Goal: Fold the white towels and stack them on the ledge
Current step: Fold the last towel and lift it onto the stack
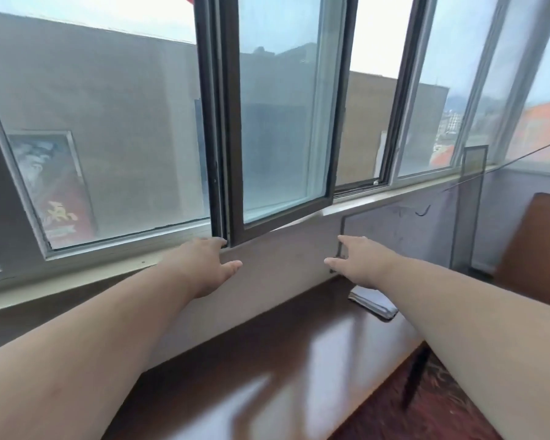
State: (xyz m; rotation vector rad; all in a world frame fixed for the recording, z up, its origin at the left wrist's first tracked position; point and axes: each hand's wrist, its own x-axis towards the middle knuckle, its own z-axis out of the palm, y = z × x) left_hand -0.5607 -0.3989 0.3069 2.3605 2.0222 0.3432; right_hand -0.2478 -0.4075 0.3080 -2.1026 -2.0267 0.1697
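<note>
folded white towel on dark table | both hands empty, outstretched

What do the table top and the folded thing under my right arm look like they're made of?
Table top: likely varnished dark wood; glossy, mirrors window light. Folded thing: looks like soft white cloth, perhaps a towel; matte, layered edges, partly hidden by the arm.

Bare forearms, sleeveless; left hand ringless.
</note>
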